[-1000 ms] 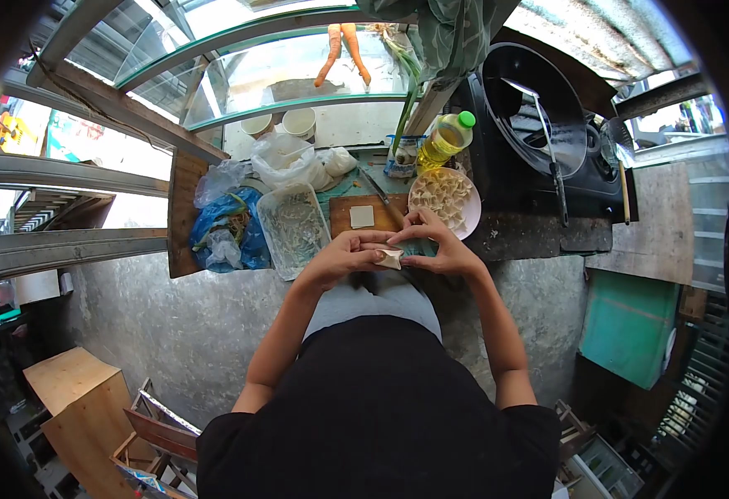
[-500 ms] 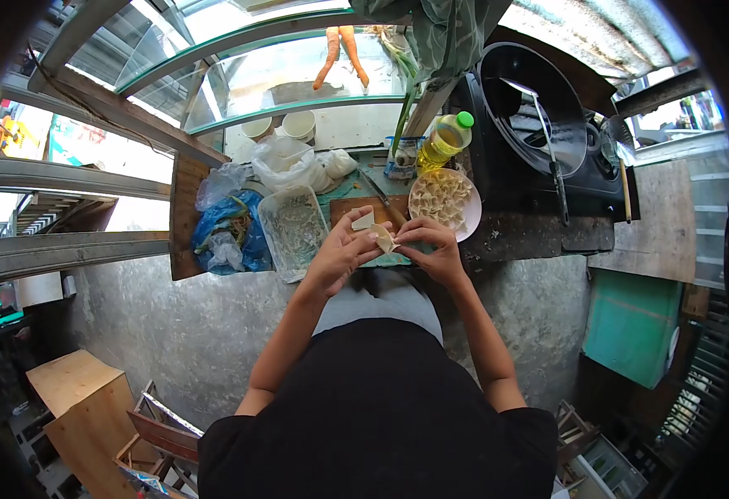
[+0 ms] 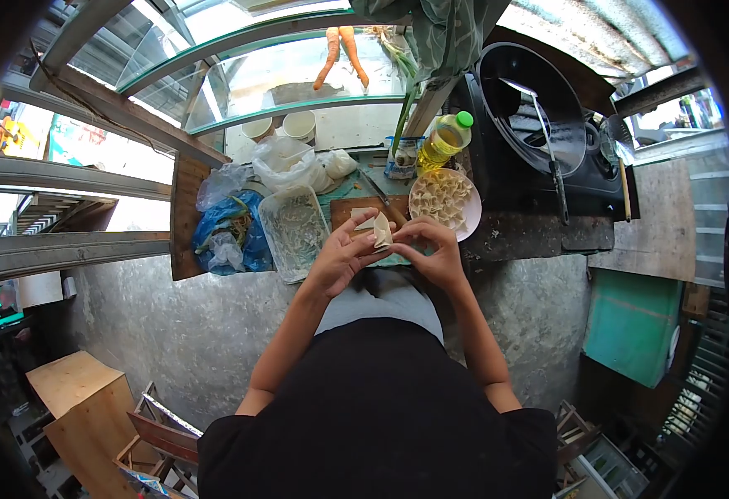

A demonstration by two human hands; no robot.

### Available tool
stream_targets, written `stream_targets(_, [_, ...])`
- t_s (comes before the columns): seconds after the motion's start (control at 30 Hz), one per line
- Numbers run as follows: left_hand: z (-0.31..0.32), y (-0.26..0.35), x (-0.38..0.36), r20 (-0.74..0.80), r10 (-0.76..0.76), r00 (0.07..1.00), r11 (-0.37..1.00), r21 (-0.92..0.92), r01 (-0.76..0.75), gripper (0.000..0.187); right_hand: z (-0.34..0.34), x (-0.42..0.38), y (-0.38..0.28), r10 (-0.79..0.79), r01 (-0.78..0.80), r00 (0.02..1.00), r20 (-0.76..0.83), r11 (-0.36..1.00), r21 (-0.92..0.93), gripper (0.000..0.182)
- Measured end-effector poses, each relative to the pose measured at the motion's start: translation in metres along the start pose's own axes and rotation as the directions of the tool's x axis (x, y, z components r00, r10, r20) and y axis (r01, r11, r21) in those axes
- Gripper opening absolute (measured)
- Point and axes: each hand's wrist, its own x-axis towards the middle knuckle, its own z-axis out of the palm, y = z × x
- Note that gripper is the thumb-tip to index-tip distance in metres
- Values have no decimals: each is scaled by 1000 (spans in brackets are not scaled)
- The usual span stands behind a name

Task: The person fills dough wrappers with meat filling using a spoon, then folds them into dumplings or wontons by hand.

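A pale folded dumpling wrapper is held up between my two hands over the near edge of the counter. My left hand pinches its left side with thumb and fingers. On its right side are the fingertips of my right hand, closed against its edge. Any filling inside is hidden. Behind my left fingers, a flat pale wrapper lies on a wooden cutting board. A knife rests across that board. Just beyond my right hand, a pink plate holds several folded dumplings.
Left of the board stand a smeared clear plastic container and a blue plastic bag. An oil bottle is behind the plate. At right, a black stove carries a wok and a long-handled utensil. Carrots lie behind glass.
The wrapper has turned more upright, showing a broader folded face. My right fingers have shifted slightly along its edge; my left hand stays nearly in place.
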Motion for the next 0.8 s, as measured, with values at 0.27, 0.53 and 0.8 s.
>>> stream_targets(0.27, [-7,-6,0,65,-218,974,960,196,202,55,-12,9,24,305,-339,935,183,921,192,14])
stream_targets(0.53, [-9,-9,2,18,-251,968,955,166,244,55,-17,3,20,305,-345,934,183,904,251,12])
stream_targets(0.8, [-7,-9,1,40,-272,961,953,149,263,52,-20,-4,28,177,-216,961,212,960,176,7])
